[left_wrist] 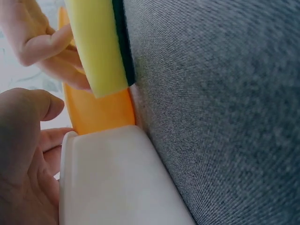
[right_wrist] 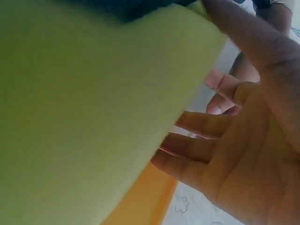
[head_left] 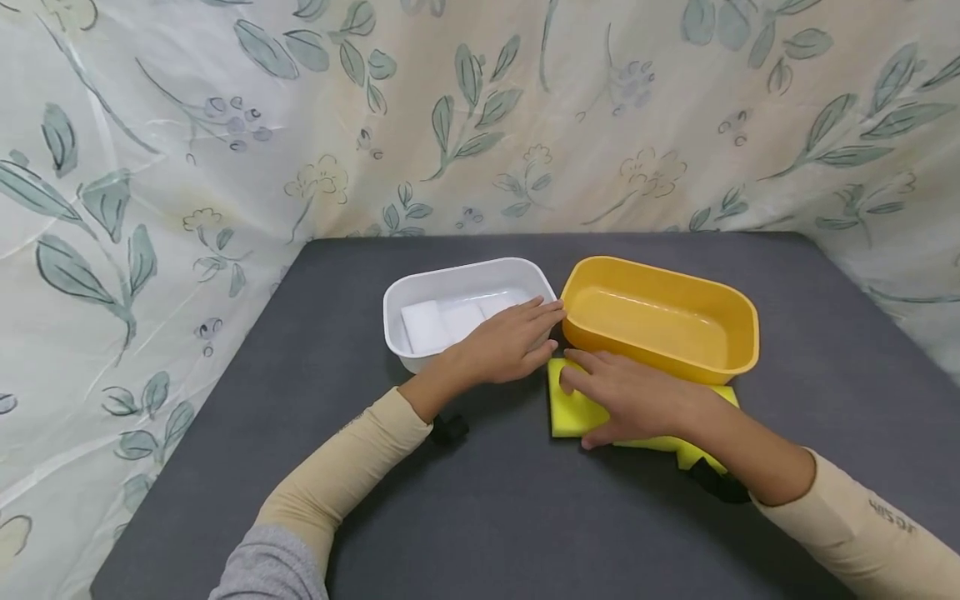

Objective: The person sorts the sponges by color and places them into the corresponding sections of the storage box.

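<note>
My left hand (head_left: 506,342) reaches over the right end of a white plastic tub (head_left: 480,285), its fingers mostly straight and close to the rim. Inside that tub lie several white blocks (head_left: 426,327). My right hand (head_left: 630,396) is over yellow sponges (head_left: 567,408) in front of a yellow tub (head_left: 652,321), thumb by their near edge and fingers loosely bent and spread. A dark green scouring layer shows on a sponge (left_wrist: 96,47) in the left wrist view. In the right wrist view, the yellow sponge (right_wrist: 103,108) fills much of the picture beside the open palm.
Both tubs stand side by side toward the back of a dark grey table (head_left: 495,508). A floral cloth (head_left: 480,125) hangs behind it and along the sides. Dark wrist camera mounts (head_left: 450,429) sit under both wrists.
</note>
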A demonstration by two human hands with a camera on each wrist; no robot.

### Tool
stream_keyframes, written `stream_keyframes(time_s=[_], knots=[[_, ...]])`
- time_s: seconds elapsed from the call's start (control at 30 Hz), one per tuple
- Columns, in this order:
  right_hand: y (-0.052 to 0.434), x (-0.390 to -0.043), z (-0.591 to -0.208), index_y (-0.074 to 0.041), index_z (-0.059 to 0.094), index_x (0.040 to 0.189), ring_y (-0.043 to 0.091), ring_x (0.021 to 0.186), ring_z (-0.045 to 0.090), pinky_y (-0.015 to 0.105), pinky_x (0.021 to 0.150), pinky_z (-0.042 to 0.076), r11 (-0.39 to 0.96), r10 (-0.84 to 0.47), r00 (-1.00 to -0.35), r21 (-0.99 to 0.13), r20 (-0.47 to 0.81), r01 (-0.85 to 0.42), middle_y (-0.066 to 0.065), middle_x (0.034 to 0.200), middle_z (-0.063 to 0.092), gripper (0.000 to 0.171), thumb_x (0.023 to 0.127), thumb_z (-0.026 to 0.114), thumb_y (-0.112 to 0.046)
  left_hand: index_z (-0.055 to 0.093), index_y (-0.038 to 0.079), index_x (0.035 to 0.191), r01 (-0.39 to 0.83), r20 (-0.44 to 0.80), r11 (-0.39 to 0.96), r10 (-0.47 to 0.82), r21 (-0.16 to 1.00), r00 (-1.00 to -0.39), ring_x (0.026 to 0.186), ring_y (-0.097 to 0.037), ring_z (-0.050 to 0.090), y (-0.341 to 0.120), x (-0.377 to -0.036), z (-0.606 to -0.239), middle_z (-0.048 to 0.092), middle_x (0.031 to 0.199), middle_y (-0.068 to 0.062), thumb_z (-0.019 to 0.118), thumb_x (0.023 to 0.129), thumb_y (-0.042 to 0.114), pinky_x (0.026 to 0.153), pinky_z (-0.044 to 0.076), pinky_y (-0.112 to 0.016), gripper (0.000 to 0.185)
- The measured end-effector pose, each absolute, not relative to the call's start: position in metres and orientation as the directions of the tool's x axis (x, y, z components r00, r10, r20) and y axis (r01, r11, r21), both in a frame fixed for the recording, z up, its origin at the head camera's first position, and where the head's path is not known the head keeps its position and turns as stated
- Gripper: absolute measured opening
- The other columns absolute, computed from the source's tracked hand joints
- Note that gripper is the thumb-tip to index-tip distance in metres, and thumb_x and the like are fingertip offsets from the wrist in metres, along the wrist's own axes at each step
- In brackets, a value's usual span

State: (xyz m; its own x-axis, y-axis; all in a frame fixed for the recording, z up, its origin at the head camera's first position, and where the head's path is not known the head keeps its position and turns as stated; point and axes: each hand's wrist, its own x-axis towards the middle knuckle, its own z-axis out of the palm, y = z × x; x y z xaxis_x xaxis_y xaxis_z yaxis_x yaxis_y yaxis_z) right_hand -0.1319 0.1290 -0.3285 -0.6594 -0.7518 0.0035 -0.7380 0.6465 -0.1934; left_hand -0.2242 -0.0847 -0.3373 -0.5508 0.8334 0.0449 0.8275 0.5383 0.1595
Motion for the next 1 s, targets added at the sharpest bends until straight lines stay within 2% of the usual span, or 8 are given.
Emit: stream_keyframes(time_s=[0.1, 0.43, 0.6, 0.7, 1.0], knots=[[0.127, -0.133, -0.329, -0.016, 0.048, 0.111, 0.029, 0.104, 0.054, 0.044, 0.091, 0.048, 0.633, -0.763, -0.645, -0.153, 0.040, -0.759, 0.016, 0.127, 0.054, 0.062, 0.073, 0.090, -0.040, 0.031, 0.005, 0.157, 0.823, 0.035, 0.537, 0.833, 0.188, -0.552, 0.151, -0.026, 0.019, -0.084, -0.224, -0.336, 0.029, 0.162, -0.008, 0.044, 0.107, 0.032, 0.120, 0.012, -0.033, 0.058], [0.121, -0.130, -0.313, -0.015, 0.053, 0.112, 0.022, 0.098, 0.052, 0.038, 0.084, 0.048, 0.617, -0.775, -0.622, -0.082, 0.108, -0.783, 0.006, 0.114, 0.054, 0.060, 0.073, 0.088, -0.043, 0.030, 0.007, 0.157, 0.840, 0.027, 0.517, 0.849, 0.166, -0.528, 0.151, -0.023, 0.019, -0.085, -0.226, -0.338, 0.028, 0.163, -0.008, 0.039, 0.109, 0.032, 0.120, 0.008, -0.030, 0.056], [0.123, -0.130, -0.298, -0.015, 0.055, 0.112, 0.022, 0.093, 0.053, 0.036, 0.079, 0.049, 0.641, -0.757, -0.644, -0.061, 0.113, -0.765, 0.009, 0.121, 0.058, 0.058, 0.073, 0.087, -0.043, 0.034, 0.007, 0.156, 0.843, 0.039, 0.501, 0.855, 0.197, -0.517, 0.150, -0.021, 0.020, -0.085, -0.228, -0.336, 0.030, 0.162, -0.010, 0.035, 0.109, 0.030, 0.120, 0.007, -0.030, 0.053], [0.126, -0.129, -0.292, -0.015, 0.056, 0.113, 0.020, 0.089, 0.051, 0.034, 0.076, 0.048, 0.662, -0.740, -0.664, -0.060, 0.105, -0.747, 0.007, 0.117, 0.057, 0.057, 0.074, 0.087, -0.043, 0.034, 0.008, 0.156, 0.832, 0.039, 0.507, 0.848, 0.224, -0.528, 0.150, -0.020, 0.021, -0.085, -0.228, -0.335, 0.030, 0.162, -0.009, 0.032, 0.109, 0.029, 0.120, 0.008, -0.028, 0.052], [0.136, -0.133, -0.284, -0.013, 0.059, 0.113, 0.025, 0.095, 0.056, 0.038, 0.080, 0.051, 0.712, -0.688, -0.711, -0.053, 0.146, -0.700, 0.011, 0.125, 0.058, 0.055, 0.075, 0.087, -0.042, 0.034, 0.009, 0.157, 0.813, 0.039, 0.523, 0.835, 0.256, -0.549, 0.150, -0.024, 0.022, -0.084, -0.227, -0.336, 0.029, 0.162, -0.008, 0.030, 0.105, 0.025, 0.120, 0.011, -0.029, 0.054]])
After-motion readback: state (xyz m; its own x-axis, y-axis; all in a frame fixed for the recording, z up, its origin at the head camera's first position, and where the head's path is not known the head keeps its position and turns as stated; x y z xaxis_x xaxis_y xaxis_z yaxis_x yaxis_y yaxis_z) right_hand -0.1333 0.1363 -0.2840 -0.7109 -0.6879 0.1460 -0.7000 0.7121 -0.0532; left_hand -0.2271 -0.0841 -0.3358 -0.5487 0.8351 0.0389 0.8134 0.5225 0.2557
